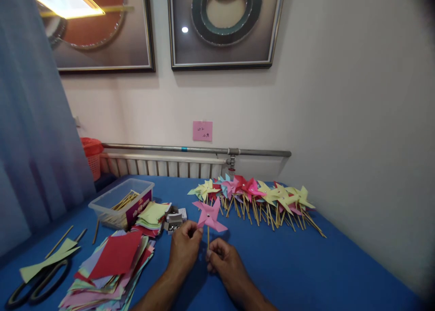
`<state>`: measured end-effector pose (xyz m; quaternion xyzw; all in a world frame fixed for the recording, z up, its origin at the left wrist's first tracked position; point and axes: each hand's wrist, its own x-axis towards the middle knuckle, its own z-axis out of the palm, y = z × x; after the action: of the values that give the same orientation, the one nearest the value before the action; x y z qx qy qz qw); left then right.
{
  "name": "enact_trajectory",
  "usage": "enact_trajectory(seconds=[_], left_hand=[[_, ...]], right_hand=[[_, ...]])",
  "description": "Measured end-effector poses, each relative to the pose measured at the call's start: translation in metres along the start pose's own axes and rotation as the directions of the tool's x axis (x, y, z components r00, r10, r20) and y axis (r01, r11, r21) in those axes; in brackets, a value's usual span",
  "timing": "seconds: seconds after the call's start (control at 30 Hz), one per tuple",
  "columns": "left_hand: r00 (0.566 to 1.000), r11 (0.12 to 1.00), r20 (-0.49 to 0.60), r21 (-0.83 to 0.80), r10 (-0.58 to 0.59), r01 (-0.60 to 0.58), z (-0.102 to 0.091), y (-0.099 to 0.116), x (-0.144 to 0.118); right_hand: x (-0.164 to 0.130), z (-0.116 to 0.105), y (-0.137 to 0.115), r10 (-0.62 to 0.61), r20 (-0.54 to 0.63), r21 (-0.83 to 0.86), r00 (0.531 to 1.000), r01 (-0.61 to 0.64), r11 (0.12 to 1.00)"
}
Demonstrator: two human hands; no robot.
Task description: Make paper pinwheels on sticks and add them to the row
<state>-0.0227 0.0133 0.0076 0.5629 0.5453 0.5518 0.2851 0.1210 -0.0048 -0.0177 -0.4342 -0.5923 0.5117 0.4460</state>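
A pink paper pinwheel [208,215] on a thin wooden stick stands upright between my hands. My right hand [222,256] pinches the lower end of its stick. Beside the pinwheel, my left hand [186,244] has its fingers closed close to the lower left blade; whether it grips the blade I cannot make out. Just behind my left hand are small boxes of metal pins [175,221]. A pile of finished pinwheels [251,191] in yellow, red, pink and blue lies at the back right, sticks toward me.
Left of my arms lies a stack of coloured paper squares [115,256], with a smaller stack [152,213] behind it. A clear plastic box [98,207] holds wooden sticks. Black-handled scissors [49,277] lie under paper scraps. A pipe [163,147] and radiator line the wall.
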Motion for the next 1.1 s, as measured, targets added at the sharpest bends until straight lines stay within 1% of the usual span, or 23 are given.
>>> enact_trajectory(seconds=[0.4,0.57,0.73,0.8,0.87,0.97,1.1], left_hand=[[0.998,0.997,-0.054,-0.077,-0.027,0.023,-0.015,0.007,0.009],[0.996,0.997,-0.084,-0.077,-0.035,0.029,-0.018,0.008,0.011],[0.994,0.992,-0.083,-0.102,-0.076,0.067,-0.008,0.002,0.004],[0.994,0.991,-0.054,-0.103,-0.09,0.084,-0.002,0.002,-0.002],[0.995,0.989,-0.002,-0.111,-0.095,0.094,0.005,0.004,-0.008],[0.994,0.99,0.069,-0.102,-0.089,0.096,0.013,0.008,-0.016],[0.993,0.997,0.095,-0.018,-0.07,0.072,0.02,0.011,-0.022]], right_hand=[[0.002,0.002,0.005,0.006,-0.004,0.011,1.0,-0.006,1.0],[0.003,0.001,0.006,0.012,0.001,0.04,1.0,-0.012,0.999],[0.006,-0.003,0.008,-0.002,-0.029,0.037,1.0,0.003,0.999],[0.007,-0.004,0.01,-0.004,-0.052,0.051,0.999,0.006,0.999],[0.007,-0.005,0.012,-0.013,-0.055,0.066,0.998,0.016,0.998],[0.006,-0.003,0.011,-0.05,-0.024,0.108,0.998,0.052,0.993],[0.001,0.0,0.006,-0.1,0.034,0.151,0.994,0.094,0.984]])
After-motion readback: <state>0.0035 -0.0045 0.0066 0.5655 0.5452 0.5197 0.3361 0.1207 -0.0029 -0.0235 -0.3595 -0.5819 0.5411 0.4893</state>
